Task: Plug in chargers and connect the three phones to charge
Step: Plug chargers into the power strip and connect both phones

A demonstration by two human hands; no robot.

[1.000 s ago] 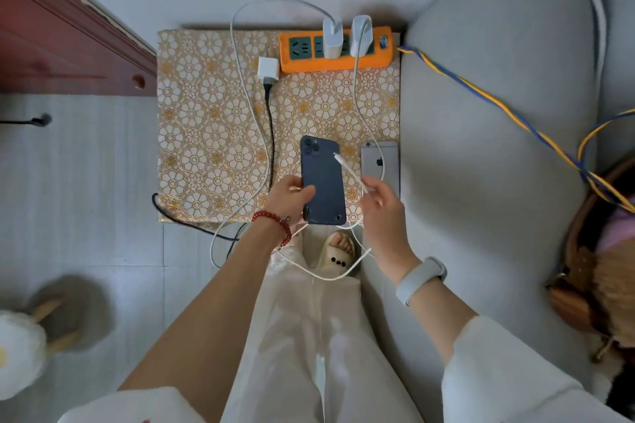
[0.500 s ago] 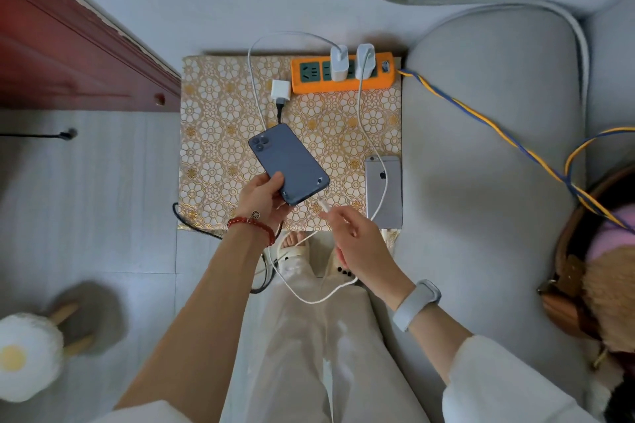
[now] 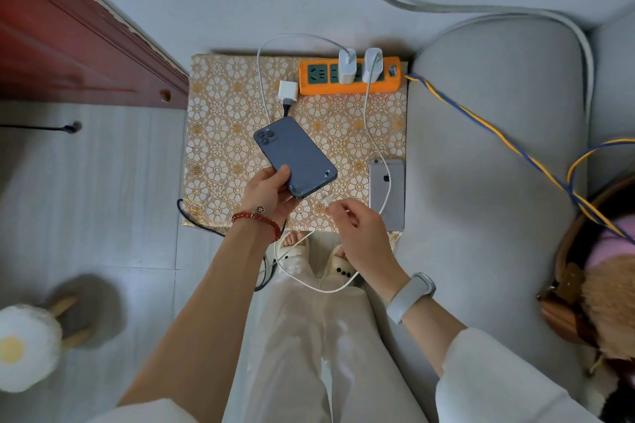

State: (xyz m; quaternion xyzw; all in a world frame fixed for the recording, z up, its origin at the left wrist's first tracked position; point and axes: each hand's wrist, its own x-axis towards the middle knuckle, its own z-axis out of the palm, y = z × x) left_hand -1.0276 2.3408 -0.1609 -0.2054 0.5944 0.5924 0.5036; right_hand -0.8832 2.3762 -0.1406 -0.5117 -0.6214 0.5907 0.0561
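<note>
Floral gold-patterned table between red cabinet and grey sofa, pale tiled floor; orange power strip at far edge carries two white chargers. Left hand fingers closed around dark blue phone, held tilted, back up, above table. Right hand fingertips pinch white cable plug end just beside phone's lower edge; silver phone lies face down near sofa.

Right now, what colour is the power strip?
Orange, with green sockets: the power strip, clearest in the head view.
</note>
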